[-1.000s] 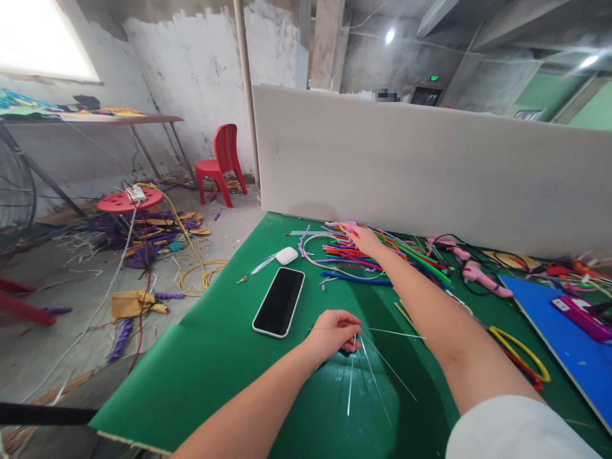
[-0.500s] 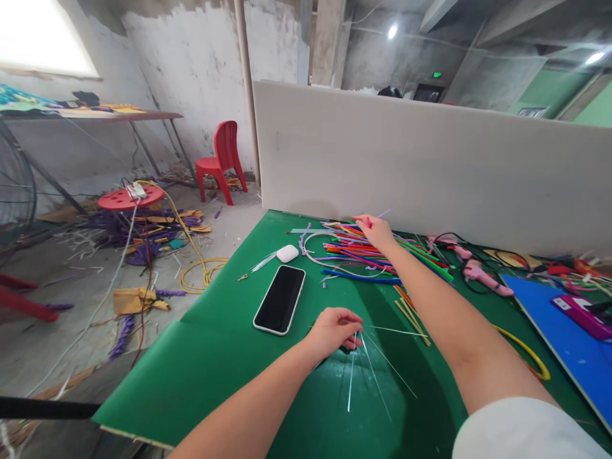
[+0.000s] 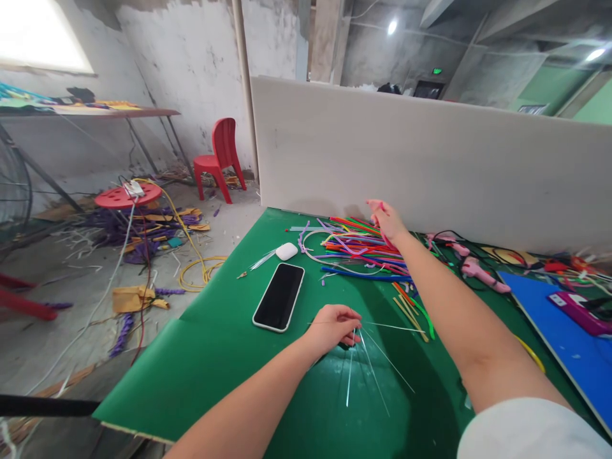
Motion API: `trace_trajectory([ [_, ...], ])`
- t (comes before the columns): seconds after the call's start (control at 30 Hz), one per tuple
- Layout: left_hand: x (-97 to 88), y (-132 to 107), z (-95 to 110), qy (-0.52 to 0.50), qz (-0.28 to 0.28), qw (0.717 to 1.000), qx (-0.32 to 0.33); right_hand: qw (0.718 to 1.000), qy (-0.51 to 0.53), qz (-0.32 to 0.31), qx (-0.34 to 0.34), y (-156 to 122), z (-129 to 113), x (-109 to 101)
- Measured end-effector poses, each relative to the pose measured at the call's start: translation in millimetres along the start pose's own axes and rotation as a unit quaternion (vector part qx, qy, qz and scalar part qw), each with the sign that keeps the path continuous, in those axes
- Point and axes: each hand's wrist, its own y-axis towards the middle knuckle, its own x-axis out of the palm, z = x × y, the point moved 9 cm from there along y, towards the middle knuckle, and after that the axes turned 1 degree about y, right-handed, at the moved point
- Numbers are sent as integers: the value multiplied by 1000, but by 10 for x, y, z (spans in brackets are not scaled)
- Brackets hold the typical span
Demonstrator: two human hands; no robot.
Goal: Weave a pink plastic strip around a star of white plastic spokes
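My left hand (image 3: 335, 326) is closed in a pinch over the green tabletop. Thin, clear strands (image 3: 373, 363) fan out from under its fingers toward the near side and to the right. Above the far heap of coloured pipe cleaners (image 3: 356, 247), my right hand (image 3: 389, 223) is closed on a pink pipe cleaner (image 3: 385, 238), part of which hangs below the palm. A black-screened phone (image 3: 280, 298) lies left of my left hand, with a small white case (image 3: 287, 251) behind it.
A pale upright panel (image 3: 406, 153) borders the table's far side. Pink glue guns (image 3: 480, 275) with black cords lie right of the heap. A blue board (image 3: 564, 331) bears a purple device (image 3: 578, 312). Left of the table are a red chair (image 3: 222, 150) and a red stool (image 3: 127, 196).
My right hand has risen off the heap, slightly to the right, with the pink pipe cleaner. Some pipe cleaners have shifted; a green one now juts out near my forearm. My left hand stays put.
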Motion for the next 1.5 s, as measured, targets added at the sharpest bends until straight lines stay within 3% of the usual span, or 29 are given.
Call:
trace_trajectory([
  [0.2,2,0,9,1,-1,1000,7,992,86,-80,40,-111,25,306],
  [0.43,2,4,1,5,0,1000,7,979,105,-152,90,-231,197,389],
  [0.6,2,-6,6,6,0,1000,7,968,66,-230,77,-385,153,487],
  [0.8,10,-4,8,3,-4,1000,9,978,-59,-194,47,-326,352,452],
  [1.13,6,-4,4,0,-1,1000,7,954,-227,-196,13,-401,611,534],
  [1.5,-4,-15,29,-13,-4,1000,14,949,-270,-147,-72,-538,304,394],
])
